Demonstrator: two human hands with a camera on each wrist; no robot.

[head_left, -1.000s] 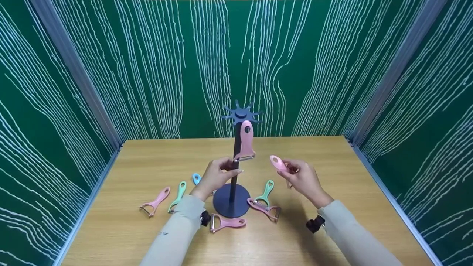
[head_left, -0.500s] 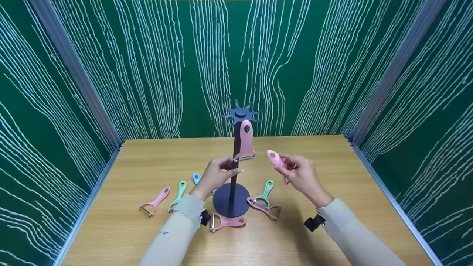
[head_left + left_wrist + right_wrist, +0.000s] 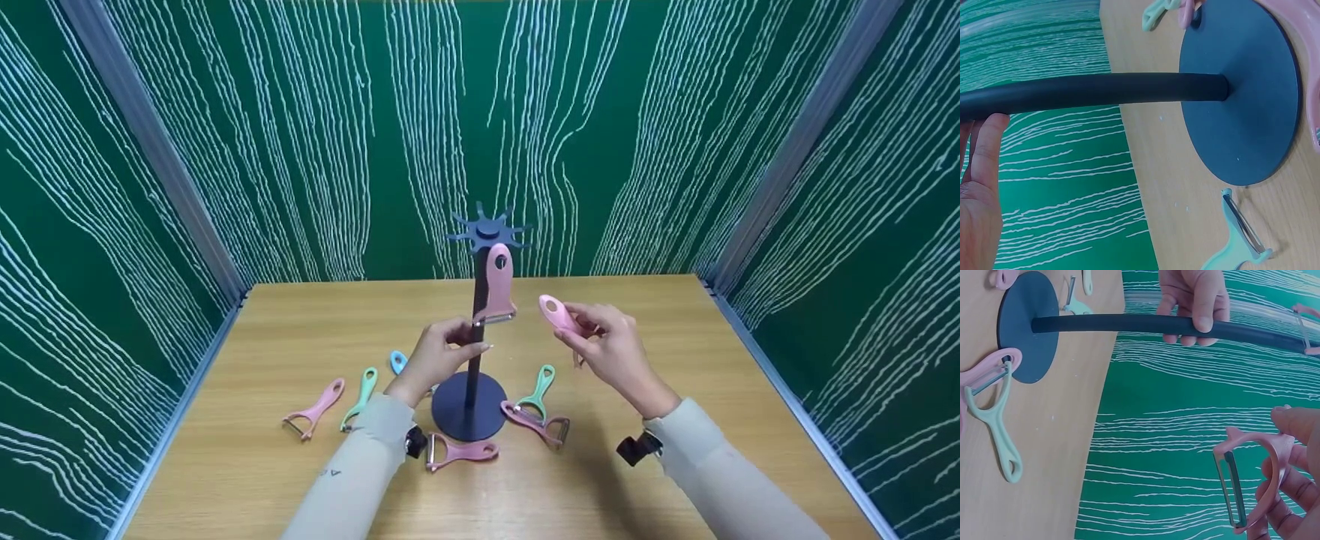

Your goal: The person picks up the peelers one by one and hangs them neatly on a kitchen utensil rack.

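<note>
My left hand grips the black pole of a stand, thumb on one side and fingers behind, as the right wrist view shows. One pink peeler hangs from the star-shaped hook top of this stand. Right of the pole, my right hand pinches another pink peeler by its handle, with the holed end pointing up and left. In the right wrist view its blade faces down toward the table side, apart from the stand.
Around the round base lie a pink peeler, a green peeler overlapping a pink peeler, and farther left a green peeler, a pink peeler and a partly hidden blue-handled tool. Green walls surround the wooden table.
My right hand has raised the pink peeler slightly and brought it a little left, closer to the stand. The left hand stays on the pole.
</note>
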